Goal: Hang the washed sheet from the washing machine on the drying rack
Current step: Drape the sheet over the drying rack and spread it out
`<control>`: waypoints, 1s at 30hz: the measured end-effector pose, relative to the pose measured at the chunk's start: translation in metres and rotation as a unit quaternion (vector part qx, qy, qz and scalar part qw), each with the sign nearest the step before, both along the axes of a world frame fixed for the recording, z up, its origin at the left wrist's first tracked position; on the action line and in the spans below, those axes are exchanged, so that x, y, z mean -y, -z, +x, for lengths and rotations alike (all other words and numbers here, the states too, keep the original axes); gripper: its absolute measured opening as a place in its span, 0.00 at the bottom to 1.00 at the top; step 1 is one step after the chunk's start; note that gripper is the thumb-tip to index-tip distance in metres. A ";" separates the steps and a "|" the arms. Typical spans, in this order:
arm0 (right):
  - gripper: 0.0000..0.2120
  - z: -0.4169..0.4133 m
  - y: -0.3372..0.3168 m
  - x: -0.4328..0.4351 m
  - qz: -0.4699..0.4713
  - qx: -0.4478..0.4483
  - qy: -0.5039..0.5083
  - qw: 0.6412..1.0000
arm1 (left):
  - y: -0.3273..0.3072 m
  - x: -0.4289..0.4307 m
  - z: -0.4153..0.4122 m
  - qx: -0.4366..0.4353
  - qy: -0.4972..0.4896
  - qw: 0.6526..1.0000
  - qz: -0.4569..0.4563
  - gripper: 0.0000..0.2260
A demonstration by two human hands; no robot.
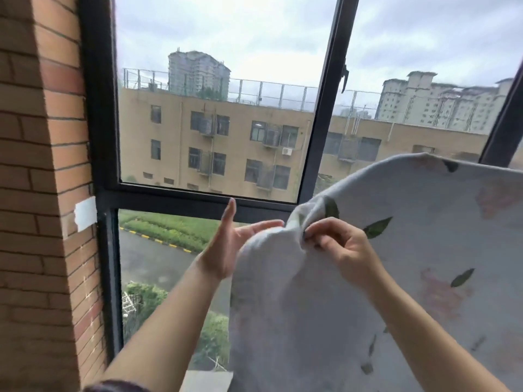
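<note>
The washed sheet (418, 236) is pale grey-white with green leaves and faded pink flowers. It hangs spread across the right half of the view, its top edge curving up toward the right. My right hand (336, 244) pinches a fold at the sheet's left upper edge between thumb and fingers. My left hand (229, 244) is just left of that edge, palm facing the cloth, fingers straight and apart, fingertips touching or nearly touching the fabric. The bar the sheet hangs over is hidden under the cloth. No washing machine is in view.
A dark-framed window (319, 131) fills the wall ahead, with buildings and a road outside. A red brick wall (39, 179) stands close on the left, with a white tag (85, 212) stuck on it.
</note>
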State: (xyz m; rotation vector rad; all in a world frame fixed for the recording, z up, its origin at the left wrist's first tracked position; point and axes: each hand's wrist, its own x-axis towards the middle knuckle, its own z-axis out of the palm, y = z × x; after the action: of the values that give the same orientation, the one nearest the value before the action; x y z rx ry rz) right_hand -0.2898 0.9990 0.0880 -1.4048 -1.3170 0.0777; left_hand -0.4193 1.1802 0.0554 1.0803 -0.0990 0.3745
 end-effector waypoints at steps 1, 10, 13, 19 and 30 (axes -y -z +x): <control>0.11 0.001 -0.007 0.000 0.010 0.012 0.004 1.000 | -0.013 0.003 0.005 -0.032 0.007 0.999 0.032 0.40; 0.11 0.027 -0.047 0.019 0.036 0.241 0.165 0.956 | -0.024 0.038 0.014 -0.362 0.036 0.907 0.213 0.19; 0.08 0.042 -0.051 0.022 0.016 0.357 0.232 0.905 | -0.009 0.041 0.020 -0.393 0.137 0.881 0.225 0.34; 0.09 0.056 -0.056 0.018 0.023 0.396 0.269 0.877 | -0.012 0.050 0.041 -0.171 0.042 0.981 0.080 0.17; 0.13 0.071 -0.075 0.022 -0.002 0.395 0.319 0.862 | -0.047 0.011 0.042 -0.029 -0.147 0.968 -0.202 0.29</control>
State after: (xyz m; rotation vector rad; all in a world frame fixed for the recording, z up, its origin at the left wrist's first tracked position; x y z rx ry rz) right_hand -0.2191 0.9774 0.1633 -1.9016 -1.3891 -1.0424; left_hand -0.3777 1.1692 0.1022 0.6999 0.1860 0.6013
